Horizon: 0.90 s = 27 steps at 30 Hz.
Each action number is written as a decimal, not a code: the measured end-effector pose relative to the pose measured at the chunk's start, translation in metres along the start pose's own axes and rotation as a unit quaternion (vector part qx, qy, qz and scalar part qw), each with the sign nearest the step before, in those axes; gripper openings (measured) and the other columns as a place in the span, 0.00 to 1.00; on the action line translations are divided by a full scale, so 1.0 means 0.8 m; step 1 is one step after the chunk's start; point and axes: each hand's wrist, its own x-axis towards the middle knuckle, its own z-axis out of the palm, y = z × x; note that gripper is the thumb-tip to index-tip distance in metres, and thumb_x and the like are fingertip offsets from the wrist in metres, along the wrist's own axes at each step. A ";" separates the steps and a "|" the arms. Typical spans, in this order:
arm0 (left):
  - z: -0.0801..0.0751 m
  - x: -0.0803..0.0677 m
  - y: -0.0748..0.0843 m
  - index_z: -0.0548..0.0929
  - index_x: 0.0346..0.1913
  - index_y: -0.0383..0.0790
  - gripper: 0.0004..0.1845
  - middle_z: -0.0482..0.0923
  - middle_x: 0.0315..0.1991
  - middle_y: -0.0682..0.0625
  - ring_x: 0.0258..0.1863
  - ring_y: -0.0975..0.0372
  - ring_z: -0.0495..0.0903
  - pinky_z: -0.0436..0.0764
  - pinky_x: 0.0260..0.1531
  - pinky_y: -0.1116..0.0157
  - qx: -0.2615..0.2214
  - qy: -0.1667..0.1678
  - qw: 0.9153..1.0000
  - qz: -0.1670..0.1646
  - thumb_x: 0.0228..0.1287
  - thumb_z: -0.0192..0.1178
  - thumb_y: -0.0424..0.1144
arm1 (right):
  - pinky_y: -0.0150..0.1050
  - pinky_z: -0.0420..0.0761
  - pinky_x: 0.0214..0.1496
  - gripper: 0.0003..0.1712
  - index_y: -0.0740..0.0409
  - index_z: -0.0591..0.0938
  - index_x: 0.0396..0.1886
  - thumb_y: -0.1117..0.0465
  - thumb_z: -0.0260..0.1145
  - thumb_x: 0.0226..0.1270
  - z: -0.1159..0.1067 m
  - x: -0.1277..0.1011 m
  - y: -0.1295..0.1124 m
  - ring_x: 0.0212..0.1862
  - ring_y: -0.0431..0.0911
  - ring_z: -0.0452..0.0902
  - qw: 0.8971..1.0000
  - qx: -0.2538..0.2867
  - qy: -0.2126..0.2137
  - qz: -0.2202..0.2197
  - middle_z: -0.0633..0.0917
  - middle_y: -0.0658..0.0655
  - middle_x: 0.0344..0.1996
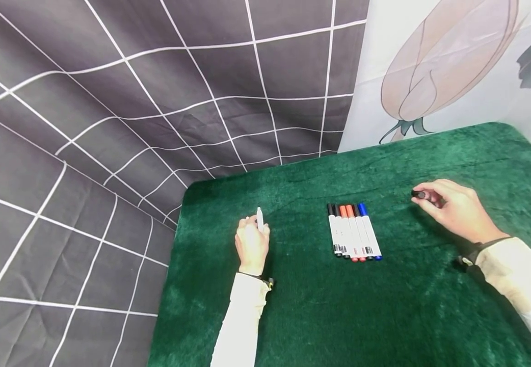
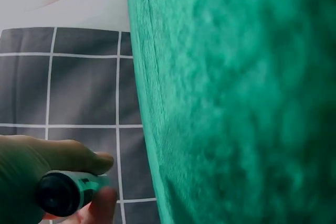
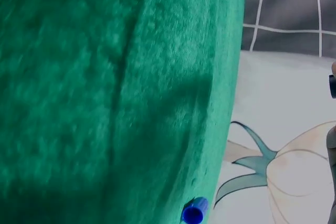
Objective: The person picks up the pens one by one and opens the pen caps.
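My left hand (image 1: 251,242) grips a white marker (image 1: 260,219) over the left part of the table. In the left wrist view, the black end of this marker (image 2: 56,195) faces the camera, between thumb and fingers. Over on the right, my right hand (image 1: 460,206) pinches a short black piece (image 1: 419,194) that looks like a marker cap. Only an edge of that black piece (image 3: 333,86) shows in the right wrist view. Between the hands lies a row of several white markers (image 1: 352,234) with black, orange-red and blue caps, side by side.
A green velvety cloth (image 1: 311,311) covers the table. Low in the right wrist view is a blue cylindrical piece (image 3: 194,211) on the cloth. Behind the table hang a dark checked curtain (image 1: 229,71) and a white sheet (image 1: 366,102) with a flower print.
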 end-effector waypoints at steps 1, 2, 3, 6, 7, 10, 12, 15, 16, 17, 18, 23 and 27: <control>-0.001 0.000 0.000 0.88 0.41 0.32 0.14 0.83 0.31 0.40 0.30 0.43 0.85 0.82 0.32 0.48 0.009 -0.001 1.000 -0.002 0.51 0.76 0.34 | 0.32 0.69 0.35 0.24 0.60 0.86 0.42 0.72 0.80 0.40 -0.001 -0.001 0.002 0.30 0.32 0.67 1.000 -0.001 0.003 0.001 0.80 0.51 0.26; -0.001 0.001 -0.001 0.88 0.40 0.33 0.13 0.83 0.31 0.40 0.29 0.43 0.85 0.82 0.31 0.48 0.018 -0.004 1.000 -0.007 0.51 0.76 0.34 | 0.32 0.69 0.35 0.23 0.60 0.86 0.42 0.72 0.79 0.41 -0.002 -0.002 0.003 0.30 0.31 0.67 1.000 -0.002 0.006 0.002 0.81 0.51 0.26; -0.001 0.001 -0.001 0.88 0.39 0.33 0.13 0.84 0.31 0.39 0.29 0.42 0.84 0.81 0.30 0.48 0.027 -0.007 1.000 -0.011 0.51 0.76 0.35 | 0.32 0.69 0.35 0.23 0.60 0.87 0.42 0.72 0.79 0.41 -0.003 -0.003 0.005 0.31 0.31 0.68 1.000 -0.003 0.009 0.002 0.81 0.51 0.26; -0.001 0.001 -0.003 0.88 0.35 0.34 0.12 0.84 0.29 0.39 0.28 0.42 0.84 0.80 0.28 0.48 0.043 -0.016 0.999 -0.023 0.52 0.76 0.37 | 0.32 0.70 0.35 0.22 0.60 0.87 0.42 0.71 0.78 0.43 -0.005 -0.006 0.010 0.31 0.29 0.68 1.000 -0.004 0.018 0.005 0.82 0.51 0.27; -0.001 0.001 -0.004 0.87 0.35 0.34 0.11 0.84 0.29 0.39 0.28 0.42 0.84 0.80 0.28 0.48 0.046 -0.019 0.998 -0.026 0.52 0.76 0.37 | 0.31 0.70 0.35 0.21 0.60 0.87 0.42 0.71 0.78 0.43 -0.006 -0.006 0.012 0.31 0.29 0.68 1.000 -0.005 0.020 0.006 0.82 0.51 0.27; 0.001 0.002 -0.006 0.86 0.32 0.34 0.12 0.84 0.27 0.39 0.27 0.41 0.84 0.80 0.27 0.48 0.055 -0.031 0.997 -0.037 0.52 0.76 0.38 | 0.31 0.70 0.35 0.22 0.60 0.87 0.42 0.71 0.79 0.43 -0.007 -0.009 0.015 0.31 0.28 0.68 1.000 -0.009 0.021 0.011 0.83 0.51 0.27; 0.002 0.002 -0.008 0.85 0.31 0.33 0.12 0.83 0.26 0.39 0.26 0.41 0.84 0.80 0.27 0.47 0.064 -0.037 0.996 -0.041 0.52 0.76 0.39 | 0.31 0.70 0.35 0.22 0.59 0.87 0.42 0.70 0.79 0.42 -0.009 -0.011 0.016 0.31 0.27 0.68 1.000 -0.013 0.020 0.015 0.83 0.51 0.27; 0.004 0.003 -0.011 0.83 0.29 0.32 0.14 0.82 0.25 0.38 0.25 0.40 0.83 0.79 0.26 0.47 0.075 -0.041 0.995 -0.046 0.52 0.76 0.39 | 0.31 0.70 0.34 0.22 0.59 0.87 0.42 0.70 0.79 0.41 -0.012 -0.013 0.019 0.31 0.26 0.67 0.999 -0.019 0.020 0.020 0.83 0.52 0.27; 0.004 0.003 -0.012 0.83 0.28 0.32 0.14 0.82 0.24 0.38 0.25 0.40 0.83 0.79 0.26 0.47 0.079 -0.042 0.995 -0.046 0.52 0.76 0.39 | 0.31 0.70 0.34 0.22 0.59 0.87 0.42 0.71 0.79 0.41 -0.014 -0.014 0.020 0.31 0.26 0.67 0.999 -0.020 0.019 0.021 0.83 0.52 0.27; 0.004 0.003 -0.013 0.83 0.28 0.31 0.15 0.82 0.24 0.38 0.24 0.40 0.83 0.79 0.25 0.47 0.083 -0.042 0.995 -0.046 0.52 0.76 0.40 | 0.31 0.70 0.34 0.22 0.59 0.87 0.42 0.71 0.79 0.41 -0.015 -0.015 0.021 0.31 0.26 0.67 0.999 -0.021 0.020 0.023 0.83 0.52 0.27; 0.005 0.003 -0.014 0.83 0.29 0.31 0.15 0.82 0.24 0.37 0.24 0.40 0.83 0.80 0.25 0.47 0.087 -0.043 0.994 -0.047 0.52 0.76 0.40 | 0.32 0.69 0.34 0.22 0.59 0.87 0.42 0.71 0.79 0.42 -0.017 -0.015 0.022 0.31 0.25 0.66 0.999 -0.021 0.019 0.026 0.83 0.53 0.27; 0.004 0.004 -0.019 0.83 0.29 0.29 0.16 0.82 0.25 0.36 0.25 0.40 0.83 0.80 0.26 0.47 0.102 -0.048 0.993 -0.046 0.52 0.76 0.40 | 0.32 0.68 0.35 0.20 0.59 0.88 0.41 0.71 0.79 0.43 -0.021 -0.018 0.027 0.32 0.27 0.66 0.999 -0.026 0.011 0.041 0.83 0.54 0.29; 0.002 0.004 -0.023 0.83 0.30 0.29 0.16 0.82 0.26 0.36 0.26 0.40 0.84 0.80 0.27 0.47 0.103 -0.062 0.991 -0.052 0.53 0.75 0.39 | 0.32 0.67 0.35 0.18 0.60 0.88 0.40 0.71 0.79 0.45 -0.023 -0.020 0.031 0.32 0.31 0.68 0.998 -0.038 0.006 0.058 0.83 0.57 0.33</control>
